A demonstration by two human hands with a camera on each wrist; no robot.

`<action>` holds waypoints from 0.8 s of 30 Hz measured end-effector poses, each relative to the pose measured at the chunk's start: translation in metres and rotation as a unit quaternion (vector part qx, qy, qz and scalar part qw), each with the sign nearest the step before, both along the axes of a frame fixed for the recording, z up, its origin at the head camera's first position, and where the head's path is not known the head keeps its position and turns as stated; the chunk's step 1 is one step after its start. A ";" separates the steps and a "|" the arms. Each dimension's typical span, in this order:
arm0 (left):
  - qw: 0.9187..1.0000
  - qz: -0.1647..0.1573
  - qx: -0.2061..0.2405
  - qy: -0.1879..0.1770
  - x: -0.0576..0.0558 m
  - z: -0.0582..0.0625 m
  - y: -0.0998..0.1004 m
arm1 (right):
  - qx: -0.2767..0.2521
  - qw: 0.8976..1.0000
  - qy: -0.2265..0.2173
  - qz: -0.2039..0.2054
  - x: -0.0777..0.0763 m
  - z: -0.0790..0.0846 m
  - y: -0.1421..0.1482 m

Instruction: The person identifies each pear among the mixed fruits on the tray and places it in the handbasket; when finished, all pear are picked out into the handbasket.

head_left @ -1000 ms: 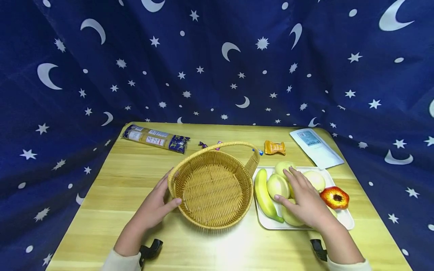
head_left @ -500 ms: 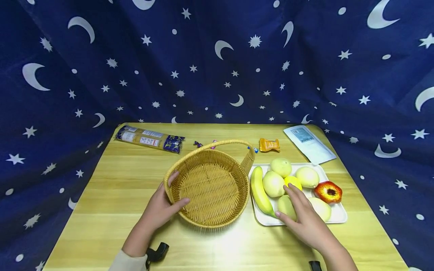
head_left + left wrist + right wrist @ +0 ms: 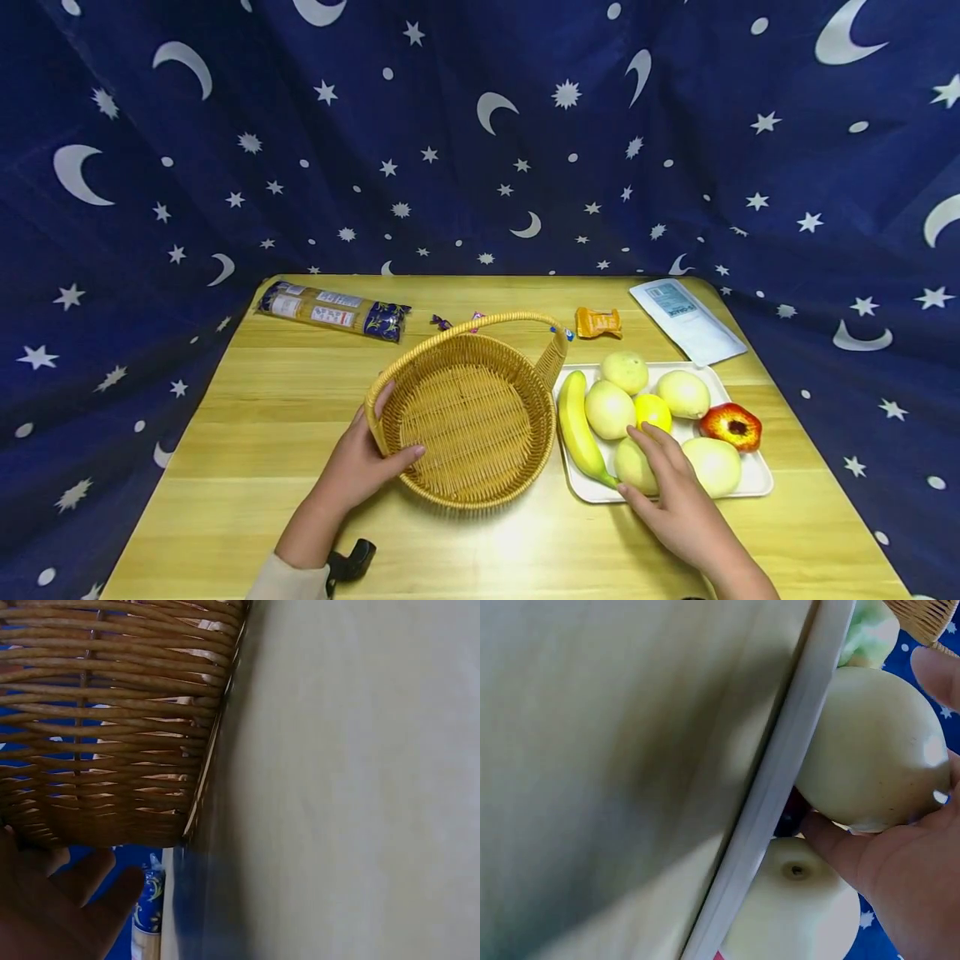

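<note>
Basically, the main risk is a poor hold on the right. Left grip point(image 3: 356, 471) is fine: grasping the wicker basket point(image 3: 476, 429) at its left side, thumb inside the rim, fingers outside; basket is upright on the surface point(image 3: 300, 417), nothing in it. Right grip point(image 3: 675, 500) spans a pale round fruit point(image 3: 632, 467) at the near edge of the white tray point(image 3: 753, 481); a finger is tucked in beside it, thumb looks apart in the right wrist view, so can't tell whether it's closed firmly. If lifted like that, the fruit could slip: it looks smooth and round. Crowding is the other cause: the finger sits between it and the neighbouring pale fruit point(image 3: 711, 467), which could get nudged over the low rim. Thumb's right by the banana point(image 3: 579, 425) tip too, might drag it. Basket could skid if the left grip slackens.
</note>
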State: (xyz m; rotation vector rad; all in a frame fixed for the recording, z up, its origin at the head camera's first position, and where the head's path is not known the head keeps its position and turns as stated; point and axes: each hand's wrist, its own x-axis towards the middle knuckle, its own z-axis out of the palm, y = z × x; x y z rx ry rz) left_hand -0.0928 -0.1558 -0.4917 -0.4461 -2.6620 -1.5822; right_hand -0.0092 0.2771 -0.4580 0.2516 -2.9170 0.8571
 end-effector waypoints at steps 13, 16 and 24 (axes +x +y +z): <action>1.000 0.000 -0.012 0.011 -0.001 0.003 0.000 | -0.009 1.000 0.016 -0.018 -0.001 -0.011 0.002; 0.999 0.005 -0.033 0.019 -0.001 0.004 -0.001 | -0.006 1.000 0.019 -0.021 -0.001 -0.011 0.003; 0.999 0.005 -0.042 0.018 -0.001 0.004 -0.001 | -0.020 0.997 0.060 -0.049 -0.003 0.003 0.007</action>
